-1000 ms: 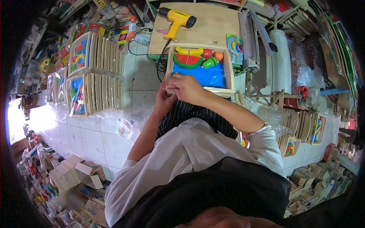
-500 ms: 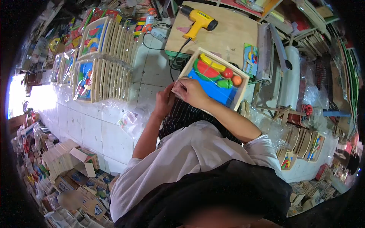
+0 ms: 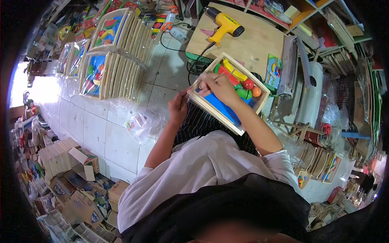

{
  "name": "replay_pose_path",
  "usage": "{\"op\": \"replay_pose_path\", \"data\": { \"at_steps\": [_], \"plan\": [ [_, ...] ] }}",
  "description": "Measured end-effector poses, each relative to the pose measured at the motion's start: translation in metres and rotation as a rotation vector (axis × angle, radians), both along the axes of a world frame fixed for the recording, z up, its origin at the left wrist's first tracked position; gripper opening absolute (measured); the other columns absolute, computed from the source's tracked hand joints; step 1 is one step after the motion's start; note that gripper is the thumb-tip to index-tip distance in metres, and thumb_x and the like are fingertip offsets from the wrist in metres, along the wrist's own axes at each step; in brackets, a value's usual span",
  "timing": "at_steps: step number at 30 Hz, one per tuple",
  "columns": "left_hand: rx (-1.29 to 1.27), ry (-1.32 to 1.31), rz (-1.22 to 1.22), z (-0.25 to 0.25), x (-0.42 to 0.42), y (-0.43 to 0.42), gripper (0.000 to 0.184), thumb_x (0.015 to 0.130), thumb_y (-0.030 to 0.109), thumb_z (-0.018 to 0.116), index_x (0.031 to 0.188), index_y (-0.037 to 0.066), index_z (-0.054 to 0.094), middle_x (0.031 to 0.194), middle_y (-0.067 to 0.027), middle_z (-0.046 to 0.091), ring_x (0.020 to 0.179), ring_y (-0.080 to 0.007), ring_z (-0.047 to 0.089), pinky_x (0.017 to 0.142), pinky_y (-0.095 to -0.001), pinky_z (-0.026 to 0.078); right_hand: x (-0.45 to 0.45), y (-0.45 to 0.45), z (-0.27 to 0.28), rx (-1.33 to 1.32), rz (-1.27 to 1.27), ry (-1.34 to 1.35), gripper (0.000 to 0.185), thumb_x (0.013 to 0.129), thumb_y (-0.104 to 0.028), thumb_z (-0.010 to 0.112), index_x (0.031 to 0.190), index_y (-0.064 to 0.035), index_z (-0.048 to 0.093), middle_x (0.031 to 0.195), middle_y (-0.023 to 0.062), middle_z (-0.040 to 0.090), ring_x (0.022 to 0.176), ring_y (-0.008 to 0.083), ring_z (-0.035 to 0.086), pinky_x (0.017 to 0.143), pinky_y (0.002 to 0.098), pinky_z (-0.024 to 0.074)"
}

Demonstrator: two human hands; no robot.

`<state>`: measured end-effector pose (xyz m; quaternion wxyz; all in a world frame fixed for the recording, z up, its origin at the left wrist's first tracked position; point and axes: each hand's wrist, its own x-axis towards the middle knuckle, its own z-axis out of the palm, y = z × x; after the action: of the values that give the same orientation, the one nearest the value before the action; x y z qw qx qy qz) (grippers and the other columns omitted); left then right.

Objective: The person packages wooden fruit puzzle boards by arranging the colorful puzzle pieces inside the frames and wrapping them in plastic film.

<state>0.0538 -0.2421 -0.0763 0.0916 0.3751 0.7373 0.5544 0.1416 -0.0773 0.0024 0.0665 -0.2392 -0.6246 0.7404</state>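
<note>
A shallow wooden tray point(image 3: 216, 118) lies tilted over my lap, against the board's near edge. Toy fruit sits on its blue base: a yellow banana point(image 3: 235, 71), red and orange balls, a green piece point(image 3: 244, 94) and a red piece partly hidden by my right hand. My left hand point(image 3: 177, 107) is closed at the tray's left corner, its fingertips on the frame. Across the tray's left part reaches my right hand point(image 3: 219, 87), fingers curled together above the blue base. Whatever is between those fingers, if anything, cannot be made out.
A yellow heat gun point(image 3: 225, 26) lies on the wooden board point(image 3: 255, 38), its cord trailing down. A printed fruit card point(image 3: 274, 72) and a long metal sealer-like device point(image 3: 288, 69) stand at right. Wrapped trays point(image 3: 125, 77) are stacked at left, near crumpled plastic point(image 3: 148, 123).
My right hand has moved from the tray's left corner inward over the tray. My left hand stays by the corner. The tray appears slightly lower and farther right as the view shifts.
</note>
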Motion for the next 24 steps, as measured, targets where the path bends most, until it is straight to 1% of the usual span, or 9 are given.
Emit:
{"op": "replay_pose_path", "data": {
  "at_steps": [2, 5, 8, 11, 14, 17, 20, 22, 24],
  "plan": [
    [-0.021, -0.013, 0.0, -0.008, -0.003, -0.002, 0.026, 0.078, -0.005, 0.053, 0.101, 0.003, 0.06, 0.08, -0.0151, 0.063, 0.074, -0.0217, 0.064, 0.066, -0.0282, 0.046, 0.0, 0.002, -0.011, 0.061, 0.087, 0.114, 0.017, 0.084, -0.011, 0.058, 0.07, -0.001, 0.057, 0.07, 0.0028, 0.057, 0.069, 0.0111, 0.058, 0.065, 0.0248, 0.0475],
    [-0.007, 0.012, -0.004, -0.01, -0.004, -0.001, 0.025, 0.079, -0.003, 0.053, 0.102, 0.004, 0.061, 0.078, -0.0145, 0.063, 0.07, -0.0208, 0.062, 0.064, -0.0285, 0.046, 0.002, 0.005, -0.016, 0.218, 0.117, 0.126, 0.005, 0.082, -0.004, 0.057, 0.08, -0.0001, 0.061, 0.077, 0.0042, 0.063, 0.072, 0.0085, 0.06, 0.065, 0.023, 0.0486],
    [-0.178, -0.007, 0.008, -0.014, -0.007, -0.004, 0.024, 0.08, -0.001, 0.053, 0.102, 0.005, 0.061, 0.075, -0.0142, 0.061, 0.065, -0.0203, 0.059, 0.062, -0.0286, 0.045, -0.002, -0.003, -0.002, 0.512, 0.135, 0.157, 0.004, 0.078, -0.001, 0.058, 0.08, -0.0001, 0.061, 0.078, 0.0073, 0.064, 0.071, 0.0141, 0.062, 0.064, 0.0272, 0.0488],
    [-0.081, 0.019, 0.031, -0.018, -0.005, -0.001, 0.024, 0.081, -0.001, 0.052, 0.103, 0.005, 0.061, 0.074, -0.0144, 0.059, 0.062, -0.0181, 0.056, 0.06, -0.0286, 0.044, -0.011, -0.01, -0.015, 0.766, 0.181, 0.166, 0.008, 0.075, -0.001, 0.057, 0.082, -0.0009, 0.061, 0.081, 0.0112, 0.063, 0.072, 0.0238, 0.063, 0.065, 0.0316, 0.0485],
    [-0.083, 0.034, 0.056, -0.023, -0.006, 0.001, 0.025, 0.081, -0.001, 0.051, 0.102, 0.007, 0.062, 0.07, -0.0158, 0.058, 0.058, -0.0249, 0.059, 0.056, -0.0317, 0.044, -0.007, -0.012, -0.014, 0.8, 0.189, 0.207, 0.005, 0.075, -0.002, 0.055, 0.079, -0.0008, 0.058, 0.078, 0.013, 0.061, 0.069, 0.0317, 0.059, 0.063, 0.035, 0.0472],
    [0.067, 0.082, 0.15, -0.042, -0.017, 0.006, 0.024, 0.082, -0.001, 0.051, 0.102, 0.007, 0.061, 0.072, -0.0142, 0.06, 0.06, -0.0237, 0.059, 0.056, -0.0313, 0.044, 0.034, -0.005, -0.006, 0.826, 0.381, -0.005, 0.003, 0.073, -0.003, 0.054, 0.073, -0.002, 0.056, 0.072, 0.0172, 0.057, 0.07, 0.0343, 0.057, 0.063, 0.0398, 0.0447],
    [-0.066, -0.063, 0.068, -0.056, -0.029, -0.003, 0.02, 0.088, -0.001, 0.045, 0.103, 0.0, 0.059, 0.084, -0.0028, 0.062, 0.081, -0.009, 0.055, 0.075, -0.0253, 0.044, 0.087, 0.005, 0.007, 0.765, 0.427, -0.023, 0.005, 0.073, 0.0, 0.049, 0.073, -0.0011, 0.054, 0.069, 0.0154, 0.056, 0.067, 0.033, 0.056, 0.062, 0.0375, 0.0444],
    [-0.086, -0.129, 0.033, -0.061, -0.031, -0.005, 0.021, 0.087, 0.0, 0.046, 0.105, 0.0, 0.058, 0.088, -0.0046, 0.062, 0.086, -0.0097, 0.055, 0.078, -0.0256, 0.043, 0.109, 0.015, 0.014, 0.653, 0.463, -0.104, 0.008, 0.073, 0.0, 0.047, 0.075, -0.0015, 0.054, 0.071, 0.0146, 0.056, 0.067, 0.0321, 0.056, 0.061, 0.0363, 0.0441],
    [-0.036, -0.219, -0.054, -0.059, -0.031, -0.004, 0.025, 0.085, 0.0, 0.048, 0.109, 0.0, 0.056, 0.092, -0.0056, 0.061, 0.087, -0.0108, 0.055, 0.077, -0.0259, 0.044, 0.099, 0.016, 0.013, 0.647, 0.261, 0.083, 0.011, 0.073, 0.002, 0.046, 0.079, -0.0015, 0.055, 0.074, 0.0135, 0.057, 0.069, 0.0305, 0.056, 0.061, 0.0355, 0.0438]
  ]
}}
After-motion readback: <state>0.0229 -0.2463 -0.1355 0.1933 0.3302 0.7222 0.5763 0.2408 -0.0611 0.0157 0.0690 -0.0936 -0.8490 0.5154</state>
